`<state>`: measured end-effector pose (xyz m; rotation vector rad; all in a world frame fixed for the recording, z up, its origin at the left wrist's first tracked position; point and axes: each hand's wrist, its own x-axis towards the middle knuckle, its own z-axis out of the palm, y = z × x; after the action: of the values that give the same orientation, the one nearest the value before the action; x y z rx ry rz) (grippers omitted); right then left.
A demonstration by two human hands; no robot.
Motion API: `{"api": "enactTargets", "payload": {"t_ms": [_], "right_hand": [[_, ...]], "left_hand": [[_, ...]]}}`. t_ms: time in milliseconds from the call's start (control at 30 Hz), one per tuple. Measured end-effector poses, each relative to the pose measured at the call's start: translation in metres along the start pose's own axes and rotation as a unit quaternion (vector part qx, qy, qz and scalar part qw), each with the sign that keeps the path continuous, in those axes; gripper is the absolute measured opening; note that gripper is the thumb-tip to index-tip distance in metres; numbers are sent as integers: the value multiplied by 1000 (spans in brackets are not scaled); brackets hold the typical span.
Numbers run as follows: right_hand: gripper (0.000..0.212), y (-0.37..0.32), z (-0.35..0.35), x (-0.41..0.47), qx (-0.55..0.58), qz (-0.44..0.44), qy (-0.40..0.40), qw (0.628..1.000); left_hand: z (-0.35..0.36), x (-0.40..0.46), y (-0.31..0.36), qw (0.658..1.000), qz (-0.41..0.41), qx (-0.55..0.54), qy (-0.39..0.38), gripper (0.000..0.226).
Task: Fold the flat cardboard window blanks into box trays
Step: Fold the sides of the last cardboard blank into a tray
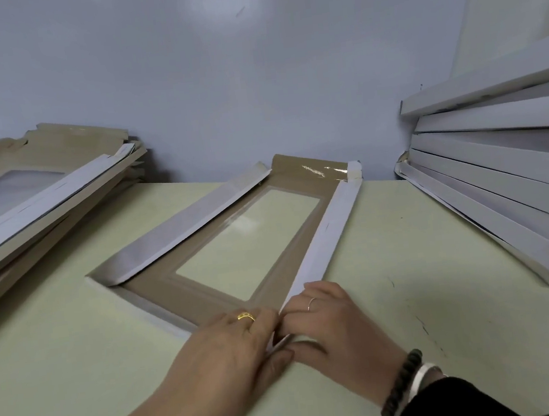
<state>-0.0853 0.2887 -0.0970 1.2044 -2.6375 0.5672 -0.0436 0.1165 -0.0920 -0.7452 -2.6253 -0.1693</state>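
A brown cardboard window blank (159,289) with a clear film window lies on the pale green table (61,349), its white-backed long flaps folded inward on both sides. My left hand (224,352) and my right hand (329,320) meet at its near right corner. Both pinch the small white corner flap there, fingers curled over the fold. The corner itself is mostly hidden under my fingers.
A stack of flat blanks (37,185) rests at the left against the wall. A pile of folded white trays (500,177) leans at the right. A grey wall (219,78) stands right behind the table.
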Motion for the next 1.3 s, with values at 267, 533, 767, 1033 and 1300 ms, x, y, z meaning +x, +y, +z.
{"api": "enactTargets", "payload": {"t_ms": [267, 533, 767, 1033, 1300], "right_hand": [[23, 8, 7, 16, -6, 5, 41, 999], [17, 23, 8, 19, -21, 35, 73, 996], [18, 51, 1, 13, -101, 105, 94, 985], [17, 94, -35, -32, -109, 236, 97, 961], [31, 94, -54, -62, -131, 328, 98, 930]], "left_hand": [[-6, -5, -17, 1000, -2, -2, -27, 30], [-6, -10, -46, 984, -23, -164, -66, 35], [-14, -22, -85, 978, -90, -184, -40, 35], [-17, -40, -126, 960, -239, -146, 9, 30], [-19, -29, -111, 957, -273, -51, 86, 29]]}}
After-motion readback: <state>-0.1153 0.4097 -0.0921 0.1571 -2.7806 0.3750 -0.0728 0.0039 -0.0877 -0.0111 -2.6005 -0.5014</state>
